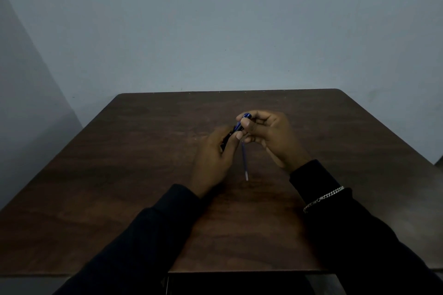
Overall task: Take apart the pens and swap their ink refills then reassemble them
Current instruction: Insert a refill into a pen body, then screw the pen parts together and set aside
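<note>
dark table (119, 175); left hand (213, 158), right hand (271, 136) fingers (247, 124) tight on blue pen (239, 126), aslant far-right

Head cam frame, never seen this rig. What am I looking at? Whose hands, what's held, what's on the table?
No robot here: a person wears one camera on the head, looking down at their own hands. The right hand pinches a blue pen barrel; the left hand grips a dark pen part that meets it. Whether the two are joined is unclear. Below the hands a thin ink refill shows over the brown table, seemingly lying on it. A chain bracelet sits on the right sleeve.
</note>
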Demonstrator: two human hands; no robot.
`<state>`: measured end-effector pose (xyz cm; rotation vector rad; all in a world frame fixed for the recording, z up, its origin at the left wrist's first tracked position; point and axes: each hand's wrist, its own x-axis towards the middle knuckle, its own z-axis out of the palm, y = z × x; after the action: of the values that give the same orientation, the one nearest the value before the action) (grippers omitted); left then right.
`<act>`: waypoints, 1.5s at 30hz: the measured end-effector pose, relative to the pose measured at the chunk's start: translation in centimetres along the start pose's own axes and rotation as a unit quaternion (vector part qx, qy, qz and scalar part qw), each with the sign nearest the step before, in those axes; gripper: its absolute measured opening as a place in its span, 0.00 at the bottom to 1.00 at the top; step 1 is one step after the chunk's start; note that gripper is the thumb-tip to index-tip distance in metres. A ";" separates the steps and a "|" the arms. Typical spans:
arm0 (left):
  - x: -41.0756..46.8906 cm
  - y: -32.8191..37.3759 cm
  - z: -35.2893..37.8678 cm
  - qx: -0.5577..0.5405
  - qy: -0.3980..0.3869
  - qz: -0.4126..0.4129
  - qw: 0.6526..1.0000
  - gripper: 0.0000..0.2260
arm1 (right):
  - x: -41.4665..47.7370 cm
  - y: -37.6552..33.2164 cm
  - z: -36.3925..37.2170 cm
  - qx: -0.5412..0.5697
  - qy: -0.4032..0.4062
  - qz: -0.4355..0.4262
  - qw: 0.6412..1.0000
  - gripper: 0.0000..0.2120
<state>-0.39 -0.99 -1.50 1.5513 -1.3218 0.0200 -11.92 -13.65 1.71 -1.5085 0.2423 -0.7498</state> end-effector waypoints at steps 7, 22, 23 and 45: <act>0.0 0.6 -0.1 0.026 0.016 0.009 0.999 0.12 | 0.1 0.2 -0.1 -0.020 -0.004 -0.019 1.000 0.06; 0.2 -0.2 -0.7 0.016 0.017 -0.007 1.000 0.15 | 0.1 -0.3 -1.9 0.049 0.074 -0.019 0.996 0.07; 0.2 -0.3 -0.8 0.018 0.020 -0.007 1.000 0.15 | 0.1 -0.2 -1.8 0.056 0.079 -0.005 0.995 0.06; 0.4 -1.2 -1.3 0.136 -0.060 0.023 0.989 0.16 | 0.3 1.7 -1.5 -0.334 0.117 0.122 0.927 0.18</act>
<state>1.34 -0.55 -1.47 1.7739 -1.4974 0.1444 -12.07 -15.24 0.06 -1.9749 0.9241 -0.6747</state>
